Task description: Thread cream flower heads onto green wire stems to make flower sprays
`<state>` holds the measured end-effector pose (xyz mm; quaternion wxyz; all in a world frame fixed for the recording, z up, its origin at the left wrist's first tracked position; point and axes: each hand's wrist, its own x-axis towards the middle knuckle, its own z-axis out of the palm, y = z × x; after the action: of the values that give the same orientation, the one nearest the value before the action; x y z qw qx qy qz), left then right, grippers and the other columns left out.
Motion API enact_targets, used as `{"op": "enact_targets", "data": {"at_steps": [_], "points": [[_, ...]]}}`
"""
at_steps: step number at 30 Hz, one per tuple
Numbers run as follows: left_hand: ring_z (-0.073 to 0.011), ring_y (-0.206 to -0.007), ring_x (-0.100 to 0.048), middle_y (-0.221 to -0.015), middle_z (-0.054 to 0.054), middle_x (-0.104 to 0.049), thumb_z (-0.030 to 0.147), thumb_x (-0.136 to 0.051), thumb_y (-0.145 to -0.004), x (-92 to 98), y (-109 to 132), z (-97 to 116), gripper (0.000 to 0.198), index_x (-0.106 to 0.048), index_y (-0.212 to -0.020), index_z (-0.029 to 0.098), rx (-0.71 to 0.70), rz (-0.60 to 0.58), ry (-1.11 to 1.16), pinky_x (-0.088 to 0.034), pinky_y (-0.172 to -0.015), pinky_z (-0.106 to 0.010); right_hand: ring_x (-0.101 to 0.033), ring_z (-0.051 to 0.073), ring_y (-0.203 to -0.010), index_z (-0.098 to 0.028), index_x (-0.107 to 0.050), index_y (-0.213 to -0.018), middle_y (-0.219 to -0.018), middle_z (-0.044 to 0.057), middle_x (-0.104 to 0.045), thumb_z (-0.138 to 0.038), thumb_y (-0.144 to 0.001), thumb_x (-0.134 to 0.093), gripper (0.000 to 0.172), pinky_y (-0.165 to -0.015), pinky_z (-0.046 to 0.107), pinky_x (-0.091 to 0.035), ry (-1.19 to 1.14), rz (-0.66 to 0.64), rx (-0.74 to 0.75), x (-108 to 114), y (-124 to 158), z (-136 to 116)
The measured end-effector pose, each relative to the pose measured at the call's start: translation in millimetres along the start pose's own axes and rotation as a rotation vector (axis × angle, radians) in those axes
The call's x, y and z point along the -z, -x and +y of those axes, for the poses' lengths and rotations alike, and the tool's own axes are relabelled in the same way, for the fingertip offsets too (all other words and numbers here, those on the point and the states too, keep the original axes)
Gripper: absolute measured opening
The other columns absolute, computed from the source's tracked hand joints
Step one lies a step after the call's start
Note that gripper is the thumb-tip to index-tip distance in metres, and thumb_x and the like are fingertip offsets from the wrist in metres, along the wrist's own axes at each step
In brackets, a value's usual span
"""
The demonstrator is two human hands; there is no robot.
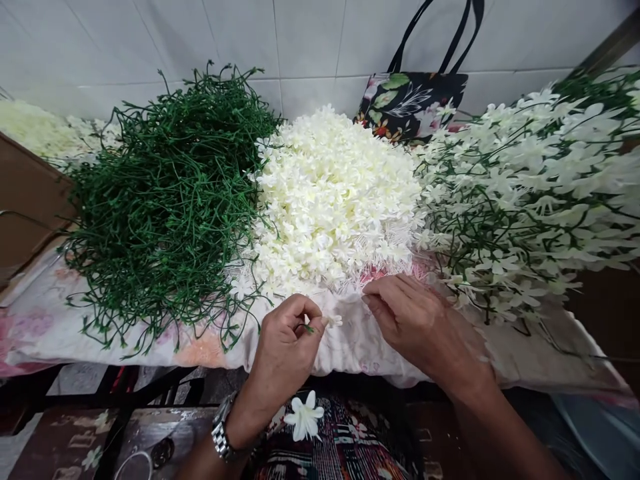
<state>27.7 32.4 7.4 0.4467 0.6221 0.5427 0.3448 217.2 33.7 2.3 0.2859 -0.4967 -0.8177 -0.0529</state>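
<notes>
Thin, branching stems (170, 193) are dark green; the mounded small blossoms (335, 193) are creamy white with yellowish tints. Long-petalled white flowers (543, 170) show green between them. A black fabric handbag (410, 103) carries pink, red and green florals; the white cloth (345, 343), pink and orange blooms.

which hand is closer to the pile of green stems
Left. The left hand is just beyond the near right edge of the pile of green stems; the right hand is farther right, by the white flowers' front edge.

Silver link-band wristwatch (221, 432), bare forearms (507, 430), dark multicoloured patterned clothing (345, 447)
</notes>
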Motion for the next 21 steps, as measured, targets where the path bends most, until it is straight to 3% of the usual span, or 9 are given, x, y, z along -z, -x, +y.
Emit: {"op": "enact_targets", "data": {"at_steps": [4,9,16,21], "points": [[-0.0076,-0.044,-0.038,-0.051,0.005,-0.043,0.024,-0.053,-0.072,-0.1,3.6,2.8,0.013,-0.049,-0.06,0.018,0.034,0.074,0.12,-0.03,-0.041,-0.018,-0.052,0.013,-0.065,-0.017,-0.052,-0.081,-0.069,0.002,-0.056,-0.009,-0.085,-0.047,0.01,-0.06,0.026,-0.042,-0.26,0.082,-0.109,3.2,3.0,-15.5],[-0.0078,-0.047,-0.043,-0.052,0.005,-0.047,0.021,-0.055,-0.074,-1.7,9.4,5.6,0.012,-0.052,-0.063,0.017,-0.049,0.187,0.137,-0.036,-0.044,-0.017,-0.053,0.011,-0.07,-0.015,-0.054,-0.09,-0.076,0.003,-0.057,-0.005,-0.084,-0.047,0.014,-0.062,0.022,-0.045,-0.484,0.08,-0.144,6.3,4.1,-45.8],[-0.009,-0.056,-0.052,-0.062,0.002,-0.055,0.014,-0.055,-0.078,-3.3,13.7,3.9,0.01,-0.054,-0.068,0.017,-0.28,0.202,0.112,-0.043,-0.052,-0.017,-0.052,0.012,-0.066,-0.014,-0.055,-0.083,-0.069,0.004,-0.057,-0.003,-0.081,-0.048,0.012,-0.059,0.025,-0.045,-0.395,0.189,-0.147,-8.2,2.3,-57.6],[-0.0111,-0.065,-0.056,-0.068,-0.001,-0.058,0.01,-0.054,-0.08,-5.6,15.2,1.8,0.011,-0.055,-0.071,0.017,-0.453,0.188,0.017,-0.046,-0.058,-0.019,-0.053,0.013,-0.064,-0.014,-0.055,-0.081,-0.067,0.004,-0.056,-0.004,-0.081,-0.049,0.012,-0.058,0.026,-0.045,-0.392,0.199,-0.166,-10.3,4.1,-59.3]]}}
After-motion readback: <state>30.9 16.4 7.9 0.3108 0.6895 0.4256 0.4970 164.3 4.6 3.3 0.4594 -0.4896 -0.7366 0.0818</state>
